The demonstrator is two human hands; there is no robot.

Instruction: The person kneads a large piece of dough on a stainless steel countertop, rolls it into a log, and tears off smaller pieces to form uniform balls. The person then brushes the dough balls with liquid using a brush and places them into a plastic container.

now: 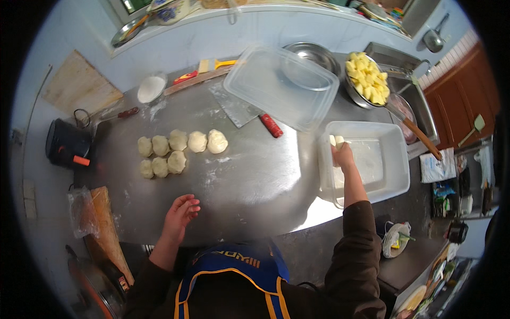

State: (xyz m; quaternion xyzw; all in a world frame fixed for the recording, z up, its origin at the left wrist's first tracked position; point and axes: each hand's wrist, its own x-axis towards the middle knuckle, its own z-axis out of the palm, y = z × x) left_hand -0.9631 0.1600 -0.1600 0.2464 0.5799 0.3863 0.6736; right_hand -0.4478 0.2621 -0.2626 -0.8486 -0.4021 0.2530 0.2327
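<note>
Several round dough balls [177, 139] sit in two rows on the steel worktop [247, 175]; those at the right end of the far row are paler. Nearer to me, my left hand [182, 212] hovers over the worktop with loosely bent fingers, holding nothing. My right hand [342, 154] reaches inside a translucent plastic box [401, 159], close to its left wall. Its fingers are around a pale dough piece [339, 140], partly hidden by the hand. Another pale piece shows just left of it.
The box's lid [279, 81] overlaps a steel bowl [314, 54]. A red-handled dough scraper [271, 125] lies nearby. Potato chunks [366, 77] fill a pan whose wooden handle [422, 137] passes the box's far right corner. Flour [151, 88] sits in a bowl beside a wooden strip [199, 79].
</note>
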